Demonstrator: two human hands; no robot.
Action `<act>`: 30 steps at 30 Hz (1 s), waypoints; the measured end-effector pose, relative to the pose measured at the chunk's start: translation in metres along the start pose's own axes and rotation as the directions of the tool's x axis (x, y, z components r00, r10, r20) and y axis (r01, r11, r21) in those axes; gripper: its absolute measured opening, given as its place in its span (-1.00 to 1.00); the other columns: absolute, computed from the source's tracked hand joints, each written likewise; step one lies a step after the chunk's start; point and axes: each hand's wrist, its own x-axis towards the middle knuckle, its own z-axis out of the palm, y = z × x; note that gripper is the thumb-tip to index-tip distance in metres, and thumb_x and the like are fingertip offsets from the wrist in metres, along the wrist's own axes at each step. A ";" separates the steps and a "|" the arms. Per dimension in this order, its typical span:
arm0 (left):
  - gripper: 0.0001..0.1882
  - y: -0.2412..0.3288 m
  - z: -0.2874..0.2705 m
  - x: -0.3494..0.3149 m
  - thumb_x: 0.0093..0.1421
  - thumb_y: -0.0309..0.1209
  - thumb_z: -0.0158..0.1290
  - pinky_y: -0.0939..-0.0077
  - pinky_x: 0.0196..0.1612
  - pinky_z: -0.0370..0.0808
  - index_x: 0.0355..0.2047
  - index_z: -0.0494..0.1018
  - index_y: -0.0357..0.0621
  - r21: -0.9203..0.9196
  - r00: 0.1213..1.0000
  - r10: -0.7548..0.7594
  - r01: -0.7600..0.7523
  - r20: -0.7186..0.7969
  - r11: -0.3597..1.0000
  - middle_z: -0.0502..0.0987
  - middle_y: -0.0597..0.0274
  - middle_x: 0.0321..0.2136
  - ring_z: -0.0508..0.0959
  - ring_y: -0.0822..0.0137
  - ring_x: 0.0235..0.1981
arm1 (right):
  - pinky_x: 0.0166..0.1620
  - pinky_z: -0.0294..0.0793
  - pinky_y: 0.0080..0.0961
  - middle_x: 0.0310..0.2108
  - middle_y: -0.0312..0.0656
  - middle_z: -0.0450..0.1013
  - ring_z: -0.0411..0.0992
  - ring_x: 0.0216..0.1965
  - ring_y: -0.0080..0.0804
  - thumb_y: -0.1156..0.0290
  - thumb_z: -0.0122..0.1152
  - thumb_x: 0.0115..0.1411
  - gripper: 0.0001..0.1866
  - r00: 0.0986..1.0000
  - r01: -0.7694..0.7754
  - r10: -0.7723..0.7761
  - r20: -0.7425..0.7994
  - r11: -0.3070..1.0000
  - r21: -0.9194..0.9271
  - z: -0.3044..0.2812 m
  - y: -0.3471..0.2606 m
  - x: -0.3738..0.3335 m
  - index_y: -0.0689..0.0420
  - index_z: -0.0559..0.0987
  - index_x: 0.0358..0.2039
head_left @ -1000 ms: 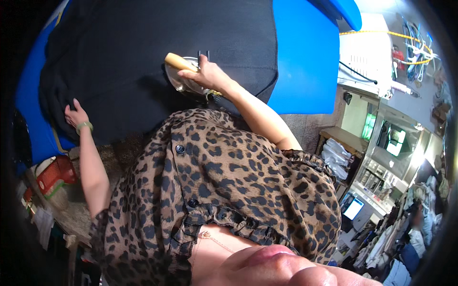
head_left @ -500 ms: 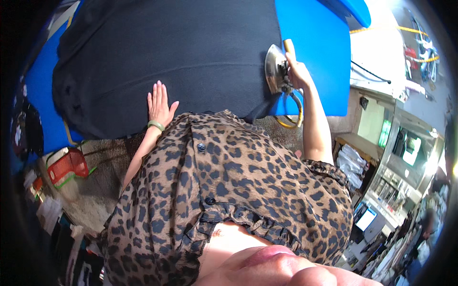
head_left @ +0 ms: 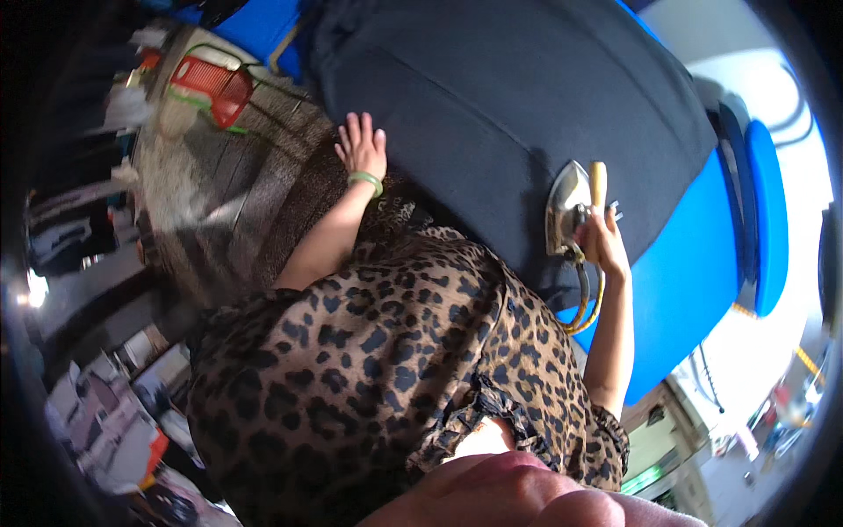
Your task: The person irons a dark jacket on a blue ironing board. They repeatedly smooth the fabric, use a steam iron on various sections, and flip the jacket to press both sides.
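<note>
My right hand (head_left: 603, 242) is wrapped round the pale wooden handle of a metal iron (head_left: 564, 209). The iron's pointed tip faces away from me, over the black fabric (head_left: 492, 97). From its rear, a yellowish hose and a dark one loop down past the near edge. My left hand (head_left: 362, 147), with a green bangle (head_left: 365, 182) at the wrist, has its fingers spread at the near left edge of the fabric and holds nothing. The fabric lies spread over a blue board (head_left: 694, 299), with a faint long crease running across it.
Beside the board on the right stands a narrow blue padded arm (head_left: 768, 220). A red chair-like plastic item (head_left: 215, 88) with green edges is on the floor at the far left. Piled papers or cloths (head_left: 101, 413) lie at the lower left. White surfaces with cords are at the right.
The whole view has turned, so the board now slants down to the right. My left hand has shifted to the fabric's near left edge. The iron is farther in from the fabric's right edge.
</note>
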 end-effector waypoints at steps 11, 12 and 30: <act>-0.75 -0.054 -0.059 0.194 0.17 -0.37 -0.06 0.29 -0.03 0.34 -0.16 0.42 -0.18 -0.480 0.920 0.299 -0.389 -0.254 0.786 0.37 0.05 -0.08 0.37 0.04 -0.07 | -0.64 0.24 -0.61 -0.62 -0.28 0.34 0.25 -0.69 -0.60 0.03 0.08 0.14 -0.20 0.986 0.047 -0.111 -0.124 0.902 -0.429 0.233 -0.028 0.057 0.43 0.07 0.13; -0.69 -0.056 -0.046 0.214 0.16 -0.33 -0.03 0.26 -0.01 0.33 -0.12 0.40 -0.19 -0.443 0.915 0.317 -0.399 -0.249 0.803 0.38 0.03 -0.09 0.36 0.01 -0.05 | -0.64 0.25 -0.60 -0.63 -0.28 0.34 0.26 -0.68 -0.59 -0.01 0.06 0.14 -0.31 0.995 0.064 -0.093 -0.046 0.901 -0.430 0.262 -0.044 0.073 0.41 0.24 -0.02; -0.50 -0.096 -0.004 0.352 0.05 -0.01 0.08 0.21 -0.27 0.44 -0.30 0.39 -0.26 -0.574 0.914 0.403 -0.305 0.049 0.760 0.49 -0.12 -0.32 0.46 -0.12 -0.24 | -0.60 0.27 -0.60 -0.69 -0.29 0.34 0.28 -0.69 -0.58 -0.05 -0.04 0.18 -0.43 0.984 0.050 -0.129 -0.119 0.856 -0.514 0.445 -0.130 0.192 0.35 0.46 -0.34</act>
